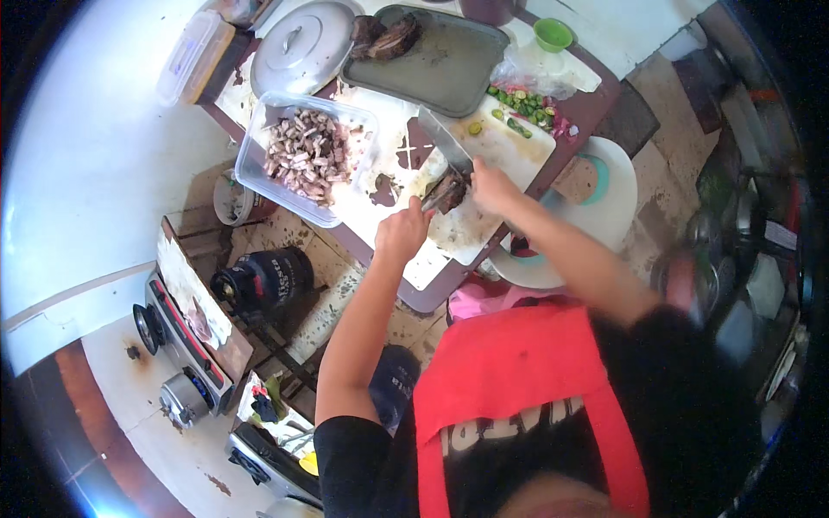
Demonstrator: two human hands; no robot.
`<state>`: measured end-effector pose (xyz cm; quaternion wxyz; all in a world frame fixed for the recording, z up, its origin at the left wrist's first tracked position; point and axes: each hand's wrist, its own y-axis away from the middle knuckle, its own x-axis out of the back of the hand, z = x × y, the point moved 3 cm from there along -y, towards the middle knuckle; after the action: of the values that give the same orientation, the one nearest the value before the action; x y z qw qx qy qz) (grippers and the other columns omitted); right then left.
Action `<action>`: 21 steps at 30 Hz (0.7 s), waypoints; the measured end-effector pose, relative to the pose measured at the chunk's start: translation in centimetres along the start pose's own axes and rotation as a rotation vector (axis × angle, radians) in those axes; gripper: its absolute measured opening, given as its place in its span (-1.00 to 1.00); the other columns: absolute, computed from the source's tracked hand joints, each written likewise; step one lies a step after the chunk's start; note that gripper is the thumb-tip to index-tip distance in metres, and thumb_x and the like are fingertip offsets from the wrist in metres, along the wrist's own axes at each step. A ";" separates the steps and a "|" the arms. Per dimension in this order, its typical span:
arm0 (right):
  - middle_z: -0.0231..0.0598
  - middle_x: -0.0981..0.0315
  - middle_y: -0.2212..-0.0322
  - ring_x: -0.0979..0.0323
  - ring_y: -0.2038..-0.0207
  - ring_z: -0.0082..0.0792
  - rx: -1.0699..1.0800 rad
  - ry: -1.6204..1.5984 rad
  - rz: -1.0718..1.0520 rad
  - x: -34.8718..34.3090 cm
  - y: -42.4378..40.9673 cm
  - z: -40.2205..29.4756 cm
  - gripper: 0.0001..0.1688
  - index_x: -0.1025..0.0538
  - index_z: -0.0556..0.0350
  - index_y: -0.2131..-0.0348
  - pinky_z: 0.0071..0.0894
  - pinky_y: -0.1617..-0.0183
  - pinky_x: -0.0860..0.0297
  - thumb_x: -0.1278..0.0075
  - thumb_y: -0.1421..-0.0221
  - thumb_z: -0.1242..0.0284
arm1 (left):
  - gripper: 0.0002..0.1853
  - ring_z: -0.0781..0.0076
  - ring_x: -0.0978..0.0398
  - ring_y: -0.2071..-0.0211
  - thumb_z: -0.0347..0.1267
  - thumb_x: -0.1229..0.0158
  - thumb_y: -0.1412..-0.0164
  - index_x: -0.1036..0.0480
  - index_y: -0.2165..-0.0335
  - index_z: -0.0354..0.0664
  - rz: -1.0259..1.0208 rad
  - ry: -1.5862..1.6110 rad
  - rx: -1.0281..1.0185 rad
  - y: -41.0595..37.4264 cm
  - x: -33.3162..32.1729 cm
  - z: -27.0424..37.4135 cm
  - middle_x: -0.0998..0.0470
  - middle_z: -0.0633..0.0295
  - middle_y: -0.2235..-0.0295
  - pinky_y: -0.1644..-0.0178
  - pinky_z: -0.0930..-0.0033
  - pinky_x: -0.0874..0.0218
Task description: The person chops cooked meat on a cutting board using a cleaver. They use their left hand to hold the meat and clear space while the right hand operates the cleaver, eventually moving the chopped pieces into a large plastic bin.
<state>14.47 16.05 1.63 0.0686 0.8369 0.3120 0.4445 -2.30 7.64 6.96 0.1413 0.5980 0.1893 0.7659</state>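
Observation:
My right hand [493, 186] is closed on the handle of a cleaver [445, 141], whose broad blade lies over the near part of a white cutting board [518, 158]. Just left of that hand, a piece of browned meat [447, 193] rests on the board. My left hand [403, 232] grips a thin metal utensil [430, 202], whose tip reaches the meat; its exact kind is hard to tell. To the left, a clear plastic tub [243, 158] holds a heap of chopped meat [307, 155]. Larger browned meat pieces [387, 37] lie on a dark tray [447, 65] behind.
Sliced green citrus [524, 107] lies at the board's far right, near a plastic bag [528, 74] and a green bowl [552, 35]. A round metal lid [298, 48] sits behind the tub. A white chair [615, 194] stands right; gas cylinders [272, 278] and a stove [188, 343] are lower left.

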 end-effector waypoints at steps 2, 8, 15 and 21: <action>0.32 -0.37 0.49 -0.39 0.37 0.18 0.022 -0.071 -0.025 1.8 0.5 -1.1 -0.50 -0.12 0.41 0.09 0.02 0.27 -0.30 0.24 0.10 0.58 | -0.62 -0.13 -0.45 0.52 -0.11 0.20 -0.19 -0.15 0.36 -0.26 0.028 -0.024 -0.008 -0.1 0.2 -0.7 -0.46 -0.11 0.61 0.44 -0.03 -0.26; 0.20 -0.36 0.56 -0.37 0.43 0.17 0.120 -0.014 -0.028 1.6 4.4 -1.2 -0.62 -0.15 0.35 0.20 0.03 0.33 -0.27 0.21 0.06 0.54 | -0.62 -0.12 -0.45 0.48 -0.12 0.22 -0.20 -0.15 0.35 -0.28 -0.023 -0.010 -0.034 -0.2 0.3 -0.9 -0.47 -0.13 0.57 0.39 -0.03 -0.25; 0.24 -0.38 0.49 -0.36 0.37 0.22 0.066 0.015 -0.081 1.9 4.5 -2.1 -0.59 -0.17 0.36 0.21 0.06 0.26 -0.28 0.18 0.12 0.54 | -0.63 -0.13 -0.45 0.48 -0.13 0.24 -0.21 -0.14 0.34 -0.28 -0.045 -0.003 -0.024 -0.5 -0.1 -1.7 -0.47 -0.13 0.57 0.40 -0.04 -0.25; 0.16 -0.36 0.59 -0.36 0.42 0.16 0.020 -0.006 -0.094 2.9 7.1 -1.4 -0.67 -0.16 0.32 0.20 0.03 0.35 -0.26 0.24 0.02 0.54 | -0.63 -0.14 -0.44 0.50 -0.14 0.24 -0.21 -0.13 0.34 -0.28 -0.080 -0.002 -0.014 -0.5 -0.4 -2.1 -0.46 -0.14 0.58 0.41 -0.05 -0.24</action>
<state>17.85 11.84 7.24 0.0822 0.8231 0.3552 0.4353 -4.22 7.61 5.93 0.1765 0.5898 0.2076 0.7602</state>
